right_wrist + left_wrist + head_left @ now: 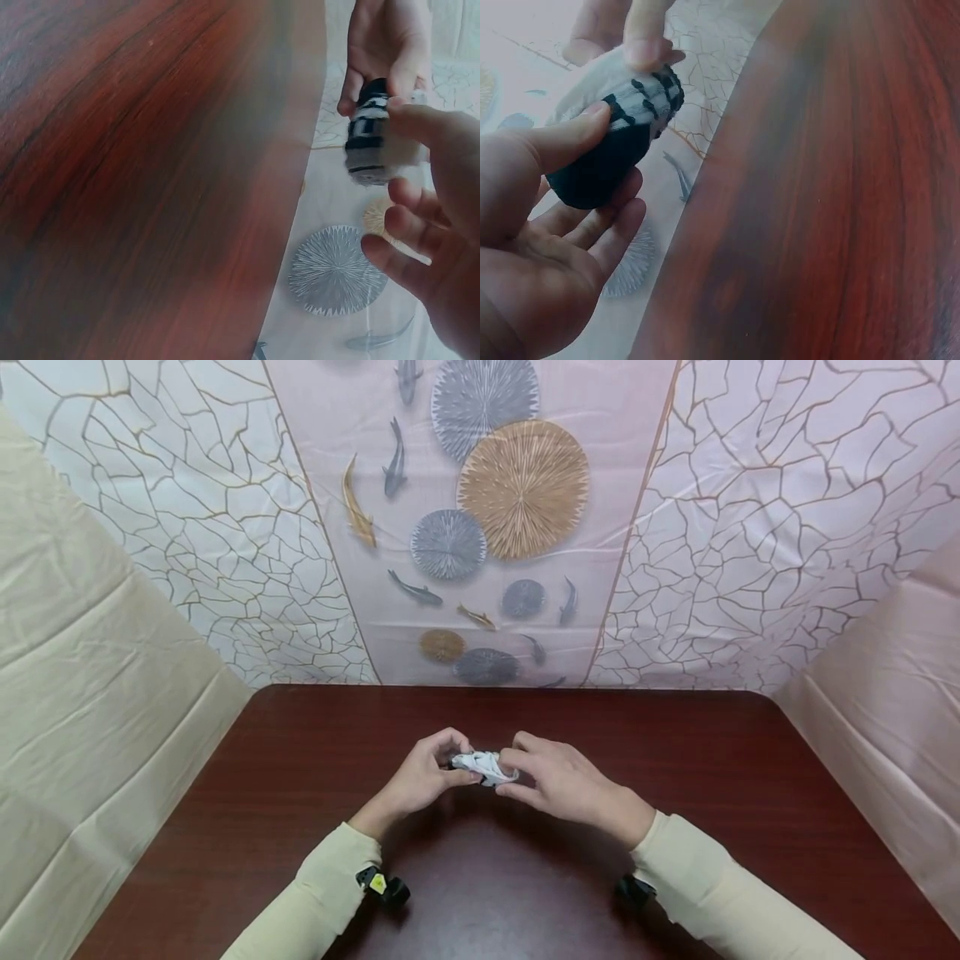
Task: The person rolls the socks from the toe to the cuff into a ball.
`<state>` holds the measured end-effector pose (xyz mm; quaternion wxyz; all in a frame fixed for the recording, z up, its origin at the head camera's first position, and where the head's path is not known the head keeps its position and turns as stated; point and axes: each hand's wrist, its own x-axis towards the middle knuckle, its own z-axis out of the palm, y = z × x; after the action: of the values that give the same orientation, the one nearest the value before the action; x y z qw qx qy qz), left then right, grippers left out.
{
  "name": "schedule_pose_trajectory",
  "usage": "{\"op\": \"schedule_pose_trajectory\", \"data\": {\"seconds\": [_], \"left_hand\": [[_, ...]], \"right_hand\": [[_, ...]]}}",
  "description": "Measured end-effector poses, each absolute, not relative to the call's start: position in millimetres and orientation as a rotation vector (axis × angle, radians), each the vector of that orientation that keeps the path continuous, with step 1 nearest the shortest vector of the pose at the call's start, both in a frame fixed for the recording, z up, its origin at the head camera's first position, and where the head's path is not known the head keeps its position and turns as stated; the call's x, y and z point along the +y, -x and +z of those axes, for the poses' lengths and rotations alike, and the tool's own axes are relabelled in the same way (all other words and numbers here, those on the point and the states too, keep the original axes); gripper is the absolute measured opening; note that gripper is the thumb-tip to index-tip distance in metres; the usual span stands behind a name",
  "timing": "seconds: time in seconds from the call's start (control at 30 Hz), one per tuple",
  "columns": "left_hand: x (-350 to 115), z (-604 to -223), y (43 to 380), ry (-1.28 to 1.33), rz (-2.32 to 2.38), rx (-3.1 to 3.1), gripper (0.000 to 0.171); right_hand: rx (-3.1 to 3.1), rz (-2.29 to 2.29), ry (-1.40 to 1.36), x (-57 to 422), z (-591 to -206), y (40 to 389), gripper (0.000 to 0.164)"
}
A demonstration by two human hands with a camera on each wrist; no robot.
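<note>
A small folded sock (480,766), white with black bands and a black end, is held above the table between the two hands. My left hand (422,777) grips it from the left. In the left wrist view its thumb lies over the sock (622,142) near the black end, and its fingers are bent beneath. My right hand (566,779) has thumb and fingertips at the sock's other, white end. In the right wrist view the right thumb overlaps the sock (367,146), and the remaining fingers are loosely bent just below it.
A dark red-brown wooden table (300,827) spreads below both hands. Behind it hangs a patterned cloth (517,602) with fish and round designs. Beige cloth (97,693) drapes at both sides. Small black devices (393,891) are strapped at both wrists.
</note>
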<state>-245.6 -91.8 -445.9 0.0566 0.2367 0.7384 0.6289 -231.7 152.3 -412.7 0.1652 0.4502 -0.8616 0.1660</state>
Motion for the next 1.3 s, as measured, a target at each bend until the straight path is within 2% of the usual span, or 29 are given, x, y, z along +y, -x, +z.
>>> {"op": "schedule_pose_trajectory", "data": {"seconds": [0.17,0.53,0.63,0.77,0.87,1.03,1.3], "left_hand": [[-90.4,-447.7,243.5,-0.630,2.003,2.138,0.026],[-91.9,-451.2,243.4,-0.651,1.973,2.147,0.023],[-92.1,-446.3,243.3,-0.826,1.778,2.371,0.029],[-89.8,-435.4,240.8,-1.199,1.301,2.791,0.039],[-85.5,-430.4,239.0,-1.376,1.106,2.911,0.030],[-80.8,-430.3,237.9,-1.425,1.090,2.914,0.008],[-78.8,-440.3,238.5,-1.602,0.938,3.008,0.006]], "right_hand": [[-2.390,0.404,-1.260,152.7,-413.5,232.3,0.027],[-2.416,0.654,-1.359,153.5,-414.9,236.0,0.012],[-2.387,0.690,-1.342,154.2,-416.3,238.3,0.015],[-2.347,0.674,-1.296,153.6,-418.8,239.6,0.020],[-2.331,0.684,-1.276,152.1,-419.4,239.4,0.021],[-2.300,0.686,-1.246,151.9,-423.1,238.2,0.020],[-2.345,0.717,-1.192,154.0,-435.2,236.8,0.009]]}}
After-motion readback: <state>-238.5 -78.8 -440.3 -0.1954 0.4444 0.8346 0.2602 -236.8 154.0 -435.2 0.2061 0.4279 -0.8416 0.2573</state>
